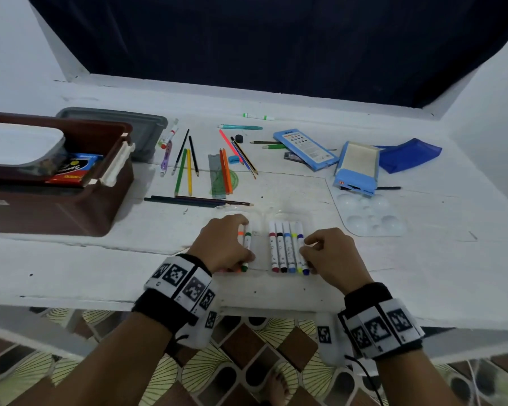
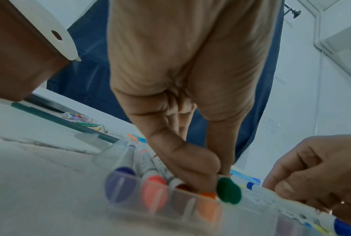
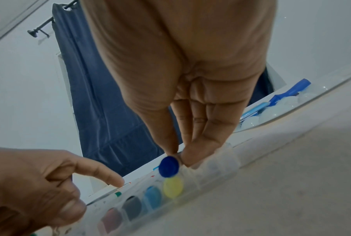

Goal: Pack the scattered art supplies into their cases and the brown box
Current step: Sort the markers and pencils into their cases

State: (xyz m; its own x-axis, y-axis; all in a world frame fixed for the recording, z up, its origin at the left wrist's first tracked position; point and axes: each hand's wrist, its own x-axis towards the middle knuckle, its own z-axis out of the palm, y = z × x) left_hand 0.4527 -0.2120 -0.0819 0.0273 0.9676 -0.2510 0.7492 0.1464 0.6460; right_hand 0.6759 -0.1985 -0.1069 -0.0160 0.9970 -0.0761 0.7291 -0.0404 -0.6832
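A clear plastic marker case (image 1: 260, 244) lies open near the table's front edge. My left hand (image 1: 223, 244) pinches a green-capped marker (image 1: 247, 247) over the case's left slots, beside an orange one (image 1: 240, 244); in the left wrist view the green cap (image 2: 228, 190) sits above purple, pink and orange caps in their slots. My right hand (image 1: 332, 253) pinches a dark blue marker (image 1: 302, 250) at the right end of a row of red, black, blue and yellow markers; its blue cap (image 3: 169, 166) is raised above the yellow cap (image 3: 173, 186). The brown box (image 1: 71, 200) stands at the left.
Loose pencils (image 1: 185, 168), pens, a ruler (image 1: 216, 177) and erasers lie scattered mid-table. A grey lid (image 1: 141, 127) sits behind the box. Blue cases (image 1: 305, 149), a blue pouch (image 1: 408, 155) and a clear paint palette (image 1: 370, 215) are at the right.
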